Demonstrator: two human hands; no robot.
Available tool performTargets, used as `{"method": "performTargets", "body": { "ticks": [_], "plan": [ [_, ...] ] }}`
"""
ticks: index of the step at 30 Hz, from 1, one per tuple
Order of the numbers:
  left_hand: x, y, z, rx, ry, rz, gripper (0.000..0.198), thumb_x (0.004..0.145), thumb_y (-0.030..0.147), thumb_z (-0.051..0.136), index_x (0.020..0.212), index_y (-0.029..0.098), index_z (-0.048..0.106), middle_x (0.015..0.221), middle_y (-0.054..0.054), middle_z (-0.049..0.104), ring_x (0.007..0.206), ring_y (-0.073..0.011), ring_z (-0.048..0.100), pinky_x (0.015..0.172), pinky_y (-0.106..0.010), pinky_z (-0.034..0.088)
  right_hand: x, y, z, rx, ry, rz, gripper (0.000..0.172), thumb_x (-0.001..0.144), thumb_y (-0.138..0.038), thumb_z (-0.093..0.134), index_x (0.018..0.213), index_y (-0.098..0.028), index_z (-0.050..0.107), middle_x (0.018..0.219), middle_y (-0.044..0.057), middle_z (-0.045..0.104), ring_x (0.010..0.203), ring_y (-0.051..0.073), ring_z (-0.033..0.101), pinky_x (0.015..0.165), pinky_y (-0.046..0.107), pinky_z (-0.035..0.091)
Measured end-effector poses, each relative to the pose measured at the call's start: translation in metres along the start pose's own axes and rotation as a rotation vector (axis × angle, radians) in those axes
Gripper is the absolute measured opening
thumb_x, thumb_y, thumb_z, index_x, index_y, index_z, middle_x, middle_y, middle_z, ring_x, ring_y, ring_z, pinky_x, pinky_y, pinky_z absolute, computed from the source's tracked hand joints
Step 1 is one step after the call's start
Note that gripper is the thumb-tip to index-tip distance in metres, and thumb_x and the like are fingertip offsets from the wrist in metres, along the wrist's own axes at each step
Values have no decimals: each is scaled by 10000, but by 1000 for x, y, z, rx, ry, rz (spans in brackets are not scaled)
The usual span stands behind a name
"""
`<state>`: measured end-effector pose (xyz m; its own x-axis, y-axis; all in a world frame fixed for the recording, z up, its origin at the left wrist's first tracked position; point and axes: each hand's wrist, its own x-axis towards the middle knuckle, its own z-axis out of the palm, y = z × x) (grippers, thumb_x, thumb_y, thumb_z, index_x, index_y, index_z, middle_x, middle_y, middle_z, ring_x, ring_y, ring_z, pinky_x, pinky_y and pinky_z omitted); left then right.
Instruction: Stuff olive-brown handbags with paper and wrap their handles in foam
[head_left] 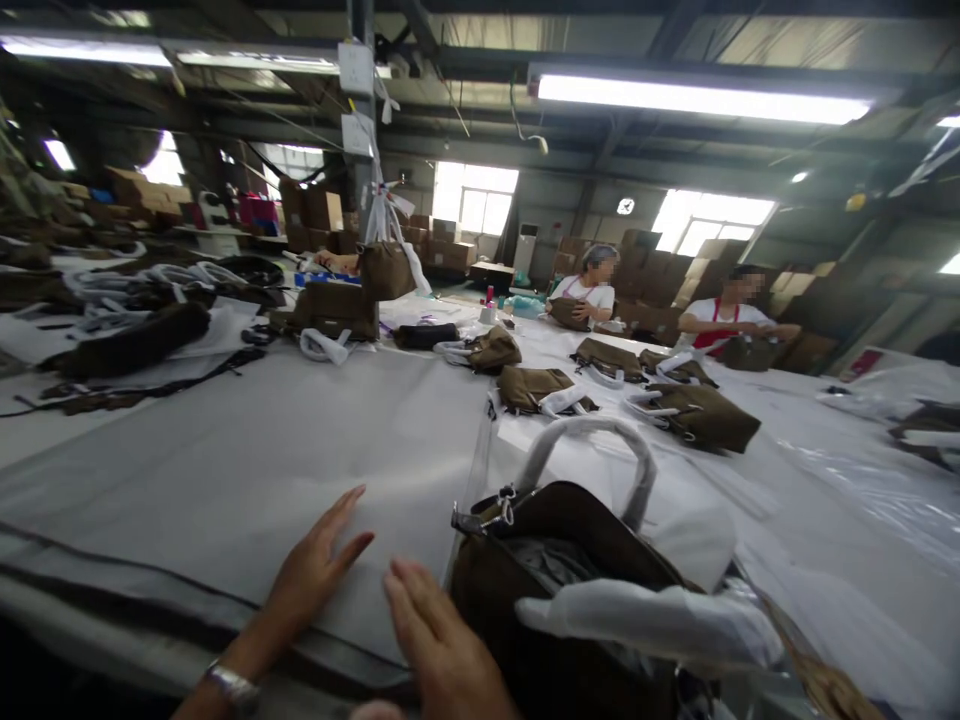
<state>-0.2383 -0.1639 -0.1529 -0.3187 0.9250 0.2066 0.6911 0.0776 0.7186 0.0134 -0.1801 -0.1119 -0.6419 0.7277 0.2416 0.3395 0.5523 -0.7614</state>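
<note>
My left hand (319, 565) is held just above the pale table sheet, fingers stretched out and thumb apart, holding nothing. Beside it, my right hand (446, 635) has its fingers extended and nothing visible in it. A dark brown handbag (491, 590) stands directly right of my right hand; whether the two touch, I cannot tell. Its top is open, showing a grey lining (551, 560). One wrapped handle (600, 425) arches up at the back, and the other handle (652, 615) lies across the front in white wrapping. A zipper end with metal hardware (487, 512) sticks out at the left corner.
Several brown handbags (694, 415) lie across the table (360, 420). More bags and wrapped straps (180, 280) are heaped at left. A bag (390, 270) hangs on the post. Two co-workers (589, 290) handle bags across the table. Clear plastic (885, 490) lies at right.
</note>
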Motion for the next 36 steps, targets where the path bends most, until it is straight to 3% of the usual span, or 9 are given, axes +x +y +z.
{"method": "performTargets", "body": {
  "ticks": [3,8,15,20,23,25,28,32,36],
  "plan": [
    [-4,-7,-2,-262,126,-136,853,898,763,438,1446,114,525,1531,-159,521,1431,-312,478,1210,-447,380,34,8,33,-131,-29,155,895,799,-452,779,1513,-26,449,1616,216,308,1519,440,260,1239,577,248],
    [-9,-10,-4,-397,179,-193,731,885,737,502,1325,168,632,1445,-108,622,1411,-293,507,1201,-405,407,60,15,71,-185,-60,313,1076,735,-420,848,1538,56,314,1627,270,203,1533,461,175,1260,582,196],
    [24,-3,-11,-6,-42,-44,726,950,654,311,1372,150,620,1447,-111,620,1376,-257,555,1182,-400,429,77,20,86,-152,-39,213,1078,772,-528,790,1548,51,318,1635,289,200,1537,462,137,1257,595,173],
    [59,25,-2,179,-147,40,756,851,685,488,1351,142,651,1471,-159,589,1408,-328,507,1222,-467,342,84,23,85,-104,-40,63,1061,754,-419,805,1587,-14,289,1641,269,246,1531,443,213,1242,575,232],
    [74,32,6,281,-195,51,727,720,601,657,1283,141,690,1414,-207,625,1344,-402,545,1154,-503,396,84,20,79,37,-29,-143,935,786,-449,777,1587,-186,371,1623,150,386,1508,389,322,1249,536,229],
    [82,31,6,307,-209,46,550,767,523,611,1167,168,738,1262,-191,718,1213,-383,634,1069,-470,460,81,23,79,195,-11,-229,638,864,-430,702,1468,-279,562,1486,63,586,1397,318,513,1240,465,286],
    [90,23,-2,271,-212,30,368,848,452,502,932,212,769,1037,-127,790,1041,-325,702,969,-392,500,76,41,88,440,142,-87,365,950,-437,585,1219,-260,756,1276,60,733,1227,268,666,1144,379,443],
    [88,22,-28,125,-190,-10,413,852,510,504,877,187,762,969,-97,799,1010,-330,710,919,-362,521,78,75,106,774,389,304,786,925,-738,494,1426,-140,594,1503,176,539,1395,318,517,1135,420,457],
    [57,46,-46,-62,-209,-36,452,911,526,502,1010,161,750,1001,-57,789,1036,-293,712,909,-311,540,91,93,104,934,346,362,1056,898,-879,234,1529,-53,421,1534,272,444,1376,323,518,1079,459,505]
  ]
}}
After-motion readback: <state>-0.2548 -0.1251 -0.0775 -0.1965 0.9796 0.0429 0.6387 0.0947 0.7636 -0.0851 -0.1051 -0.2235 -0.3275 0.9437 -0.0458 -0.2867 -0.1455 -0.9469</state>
